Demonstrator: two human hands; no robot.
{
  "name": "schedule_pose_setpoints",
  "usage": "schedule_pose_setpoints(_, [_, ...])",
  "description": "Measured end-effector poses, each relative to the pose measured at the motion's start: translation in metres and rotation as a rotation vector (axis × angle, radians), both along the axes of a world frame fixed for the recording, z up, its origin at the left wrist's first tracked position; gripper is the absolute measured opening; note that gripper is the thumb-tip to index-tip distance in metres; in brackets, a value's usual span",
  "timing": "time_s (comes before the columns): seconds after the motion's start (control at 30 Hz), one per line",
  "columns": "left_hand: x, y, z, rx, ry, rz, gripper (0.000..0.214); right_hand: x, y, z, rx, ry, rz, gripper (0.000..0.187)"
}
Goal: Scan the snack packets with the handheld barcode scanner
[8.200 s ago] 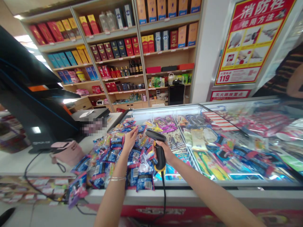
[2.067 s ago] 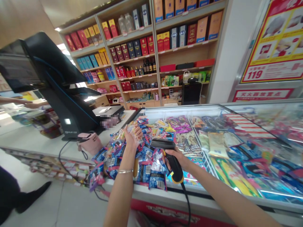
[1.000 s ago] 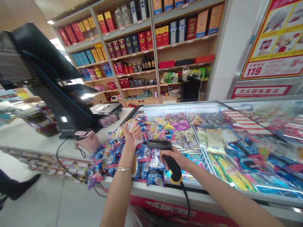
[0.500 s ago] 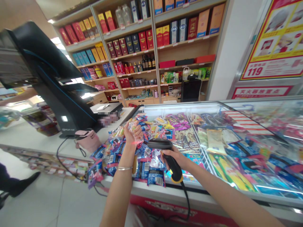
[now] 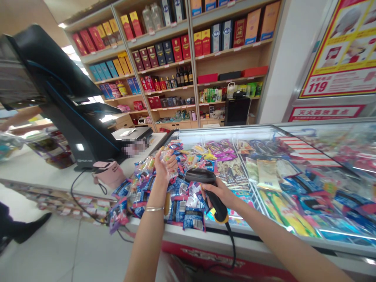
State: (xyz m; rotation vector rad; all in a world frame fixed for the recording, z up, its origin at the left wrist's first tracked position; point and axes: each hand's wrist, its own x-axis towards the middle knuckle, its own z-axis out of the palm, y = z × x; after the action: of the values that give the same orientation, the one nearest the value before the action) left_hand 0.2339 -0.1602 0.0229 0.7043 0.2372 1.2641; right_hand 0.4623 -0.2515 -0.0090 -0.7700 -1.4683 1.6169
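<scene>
My left hand is raised over a heap of snack packets on the freezer lid, fingers curled round a small clear candy packet. My right hand grips the handle of a black barcode scanner with a yellow base, its head turned towards the packet in my left hand. A cable hangs from the scanner over the freezer's front edge.
A glass-topped freezer full of ice creams spreads to the right. A black till screen and a pink holder stand on the white counter at left. Shelves of boxed goods fill the back wall. Another person's shoe shows at lower left.
Over the last second both hands have stayed almost still; the scanner has dipped slightly. Eight seconds ago my left hand lay on the heap; it now holds up a packet.
</scene>
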Motion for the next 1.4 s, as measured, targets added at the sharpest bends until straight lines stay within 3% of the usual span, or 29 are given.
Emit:
schedule_pose_setpoints(0.6, [0.001, -0.001, 0.000, -0.014, -0.002, -0.036, 0.036, 0.000, -0.003, 0.000, -0.016, 0.034, 0.066, 0.028])
schedule_pose_setpoints(0.9, [0.013, -0.001, 0.005, 0.001, -0.093, 0.127, 0.031, -0.001, -0.004, 0.003, -0.017, 0.037, 0.055, 0.028])
schedule_pose_setpoints(1.17, [0.012, 0.007, 0.002, -0.023, -0.161, 0.127, 0.016, 0.000, -0.005, 0.003, -0.015, 0.049, 0.067, 0.028])
schedule_pose_setpoints(1.27, [0.012, 0.013, 0.000, -0.016, -0.119, 0.210, 0.016, 0.000, -0.004, 0.002, -0.016, 0.066, 0.077, 0.028])
schedule_pose_setpoints(1.4, [0.017, 0.020, -0.009, -0.043, 0.169, 0.514, 0.014, -0.001, -0.003, 0.001, -0.029, 0.091, 0.080, 0.028])
